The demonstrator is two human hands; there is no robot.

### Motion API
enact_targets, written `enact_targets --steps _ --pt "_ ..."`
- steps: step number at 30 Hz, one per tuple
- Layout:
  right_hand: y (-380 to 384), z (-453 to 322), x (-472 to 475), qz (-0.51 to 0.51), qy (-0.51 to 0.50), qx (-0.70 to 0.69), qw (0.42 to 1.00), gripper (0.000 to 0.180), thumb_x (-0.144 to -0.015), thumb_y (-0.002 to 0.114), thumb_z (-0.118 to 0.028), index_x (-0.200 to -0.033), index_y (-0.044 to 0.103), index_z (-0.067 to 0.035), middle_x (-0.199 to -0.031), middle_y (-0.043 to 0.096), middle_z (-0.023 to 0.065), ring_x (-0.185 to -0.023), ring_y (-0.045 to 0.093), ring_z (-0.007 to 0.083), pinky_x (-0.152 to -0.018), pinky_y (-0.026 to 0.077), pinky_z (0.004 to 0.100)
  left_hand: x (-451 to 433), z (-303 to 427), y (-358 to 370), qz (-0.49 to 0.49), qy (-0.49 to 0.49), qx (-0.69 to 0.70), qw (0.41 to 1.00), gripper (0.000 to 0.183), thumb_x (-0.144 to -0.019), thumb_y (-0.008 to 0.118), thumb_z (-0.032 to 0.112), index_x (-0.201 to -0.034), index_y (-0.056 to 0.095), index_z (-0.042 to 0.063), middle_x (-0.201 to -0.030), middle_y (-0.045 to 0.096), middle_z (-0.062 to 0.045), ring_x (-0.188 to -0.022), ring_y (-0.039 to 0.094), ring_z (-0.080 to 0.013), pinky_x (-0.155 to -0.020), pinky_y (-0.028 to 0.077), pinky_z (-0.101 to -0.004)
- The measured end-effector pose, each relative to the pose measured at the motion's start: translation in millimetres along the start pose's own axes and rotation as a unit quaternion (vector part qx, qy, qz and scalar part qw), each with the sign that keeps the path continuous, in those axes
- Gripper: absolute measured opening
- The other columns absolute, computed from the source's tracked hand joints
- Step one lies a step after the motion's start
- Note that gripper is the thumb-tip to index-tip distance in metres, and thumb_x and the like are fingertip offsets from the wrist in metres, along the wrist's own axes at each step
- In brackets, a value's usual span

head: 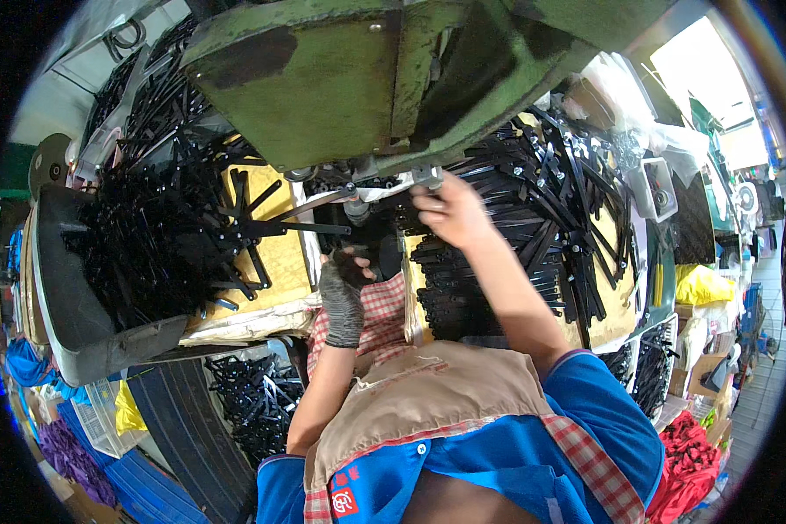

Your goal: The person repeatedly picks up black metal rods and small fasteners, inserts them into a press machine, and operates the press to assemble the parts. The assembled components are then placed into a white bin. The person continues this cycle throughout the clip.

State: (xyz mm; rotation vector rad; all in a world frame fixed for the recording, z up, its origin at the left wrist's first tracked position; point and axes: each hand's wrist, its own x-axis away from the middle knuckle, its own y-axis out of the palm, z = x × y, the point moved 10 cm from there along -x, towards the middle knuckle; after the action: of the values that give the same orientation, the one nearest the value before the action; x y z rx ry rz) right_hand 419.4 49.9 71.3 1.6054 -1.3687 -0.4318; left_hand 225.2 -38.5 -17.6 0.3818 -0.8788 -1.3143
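Note:
My left hand [344,288], in a grey knitted fingerless glove, is raised at the middle below the machine, its fingers curled in front of a dark area. Whether anything lies in it I cannot make out. A black slotted strip [318,228] extends just above its fingertips. My right hand [450,213], bare and blurred by motion, is beside a small metal block [427,177] under the green machine [314,98]. What its bent fingers hold is unclear. To the right of it lies a dense stack of black strips [458,288].
A large heap of black linked strips [150,236] covers the left side of the yellowish worktop [278,255]. More black strips [550,177] are piled to the right, near a grey plastic box [657,190]. A bin of black parts [259,399] stands below the worktop.

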Motion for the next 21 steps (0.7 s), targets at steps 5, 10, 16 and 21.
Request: enact_targets --steps 5,10,16,21 --pt "-110.9 -164.7 79.8 0.176 -0.122 0.345 0.914 0.027 -0.084 0.068 -0.023 -0.102 0.065 -0.003 -0.067 0.046 -0.0051 -0.059 0.043 0.0074 -0.047 0.033 0.0217 13.1 -8.8 -3.6 0.021 0.003 -0.062 0.998 0.052 -0.097 0.043 0.053 -0.102 0.061 0.004 -0.077 0.066 -0.010 -0.061 0.062 -0.0205 -0.058 0.052 -0.0319" --pt "-107.5 -224.0 108.6 0.241 -0.186 0.801 0.516 0.035 -0.073 0.078 -0.026 -0.096 0.070 -0.001 -0.096 0.067 0.0181 -0.086 0.065 0.0294 -0.076 0.051 0.0371 21.8 -33.7 -0.7 0.022 -0.041 -0.087 0.995 0.050 -0.099 0.041 0.048 -0.099 0.062 0.003 -0.075 0.065 -0.010 -0.061 0.063 -0.0192 -0.057 0.053 -0.0310" --pt "-58.2 -209.9 101.2 0.083 -0.240 0.848 0.466 0.024 -0.072 0.076 -0.017 -0.086 0.067 0.000 -0.076 0.059 0.0120 -0.066 0.058 0.0255 -0.061 0.047 0.0357 44.4 -35.7 65.1 -0.069 -0.027 -0.240 0.968 0.037 -0.099 0.050 0.038 -0.102 0.060 0.002 -0.076 0.063 -0.006 -0.064 0.061 -0.0128 -0.060 0.051 -0.0252" --pt "62.2 -150.0 140.7 0.010 -0.306 0.814 0.494 0.024 -0.070 0.075 -0.016 -0.087 0.066 -0.002 -0.069 0.053 0.0088 -0.059 0.053 0.0235 -0.054 0.045 0.0336 52.1 -24.8 156.4 -0.214 0.179 -0.454 0.846 0.060 -0.084 0.073 0.024 -0.133 0.046 0.004 -0.114 0.054 -0.011 -0.083 0.056 -0.0155 -0.076 0.050 -0.0295"
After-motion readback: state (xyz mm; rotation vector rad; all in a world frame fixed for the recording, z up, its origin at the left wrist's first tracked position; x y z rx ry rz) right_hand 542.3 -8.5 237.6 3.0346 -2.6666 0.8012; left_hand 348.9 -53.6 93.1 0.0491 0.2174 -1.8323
